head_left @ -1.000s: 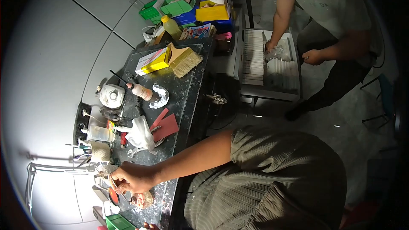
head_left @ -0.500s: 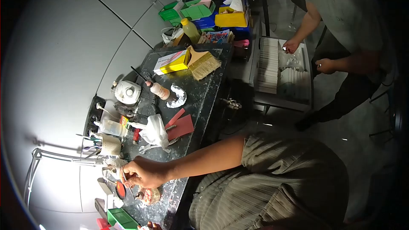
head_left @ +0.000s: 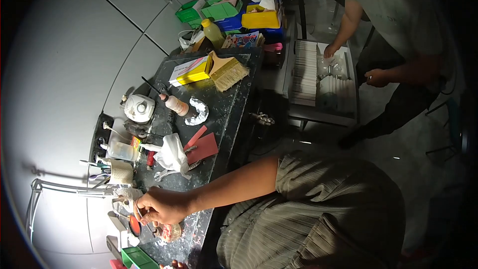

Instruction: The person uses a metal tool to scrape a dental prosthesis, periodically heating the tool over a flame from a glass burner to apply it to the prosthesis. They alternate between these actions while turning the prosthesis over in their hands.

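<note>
My right hand (head_left: 164, 206) is closed around a thin metal tool (head_left: 139, 210), pinched between the fingers over the bench. Its tip is close to a small round dish of orange-red material (head_left: 135, 225). Just below the hand stands a squat glass jar with pinkish contents (head_left: 172, 232). A pale, lumpy object (head_left: 130, 197) sits behind the fingers. At the bottom edge only the fingertips of my left hand (head_left: 179, 264) show, curled by something whitish that the frame cuts off.
Pink wax sheets (head_left: 203, 148), crumpled white tissue (head_left: 172, 153), a dropper bottle (head_left: 175, 105) and a wide brush (head_left: 228, 73) lie along the dark bench (head_left: 219, 114). A lamp arm (head_left: 74, 188) reaches in from the wall. Another person (head_left: 398, 25) reaches into an open drawer (head_left: 323, 113).
The whole view has shifted slightly, moving the bench things leftward. My right hand keeps the tool near the orange-red dish. The other person's hand has moved lower into the drawer.
</note>
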Demonstrator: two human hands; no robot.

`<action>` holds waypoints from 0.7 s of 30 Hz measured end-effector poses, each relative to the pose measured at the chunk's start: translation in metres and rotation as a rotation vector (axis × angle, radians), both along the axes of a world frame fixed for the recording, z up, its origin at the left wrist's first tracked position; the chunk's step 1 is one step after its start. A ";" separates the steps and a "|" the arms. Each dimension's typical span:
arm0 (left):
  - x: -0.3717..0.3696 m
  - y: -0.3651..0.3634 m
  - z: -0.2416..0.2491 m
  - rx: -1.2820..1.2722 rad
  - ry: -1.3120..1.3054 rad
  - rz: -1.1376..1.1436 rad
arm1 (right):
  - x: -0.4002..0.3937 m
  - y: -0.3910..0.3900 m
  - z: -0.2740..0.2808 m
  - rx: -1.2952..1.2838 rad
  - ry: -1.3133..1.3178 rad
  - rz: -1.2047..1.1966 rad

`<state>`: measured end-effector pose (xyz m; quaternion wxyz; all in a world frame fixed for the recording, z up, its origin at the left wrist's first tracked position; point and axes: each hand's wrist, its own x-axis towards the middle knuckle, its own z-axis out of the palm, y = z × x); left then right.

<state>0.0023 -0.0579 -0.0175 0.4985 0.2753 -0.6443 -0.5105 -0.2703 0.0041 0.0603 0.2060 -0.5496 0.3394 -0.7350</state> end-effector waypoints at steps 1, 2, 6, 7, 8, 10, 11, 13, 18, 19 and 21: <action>0.000 0.000 0.000 0.001 0.001 -0.001 | 0.000 -0.002 -0.002 0.001 0.000 0.002; 0.001 0.001 0.000 0.003 0.004 -0.001 | 0.000 -0.004 -0.004 -0.013 0.021 -0.009; 0.003 0.002 0.000 0.006 0.009 0.001 | 0.001 -0.004 -0.003 0.008 -0.017 0.051; 0.004 0.002 0.000 0.008 0.009 -0.002 | 0.001 -0.005 -0.005 0.010 -0.017 0.052; 0.007 0.003 -0.001 0.011 0.010 -0.005 | 0.001 -0.006 -0.006 -0.009 0.012 0.025; 0.010 0.002 0.000 0.015 0.015 -0.011 | 0.002 -0.009 -0.007 -0.026 0.044 -0.001; 0.011 0.003 0.001 0.013 0.022 -0.013 | 0.002 -0.009 -0.007 -0.031 0.039 -0.008; 0.018 0.003 0.004 0.025 0.036 -0.025 | 0.002 -0.007 -0.007 0.000 0.042 -0.027; 0.028 0.036 0.026 0.160 -0.091 0.173 | 0.001 -0.006 -0.006 0.068 -0.154 0.217; 0.005 0.044 0.052 0.416 0.142 0.252 | 0.006 -0.012 -0.012 0.090 -0.378 0.379; -0.004 0.062 0.051 0.107 0.198 0.001 | -0.001 0.004 0.003 0.097 -0.166 0.149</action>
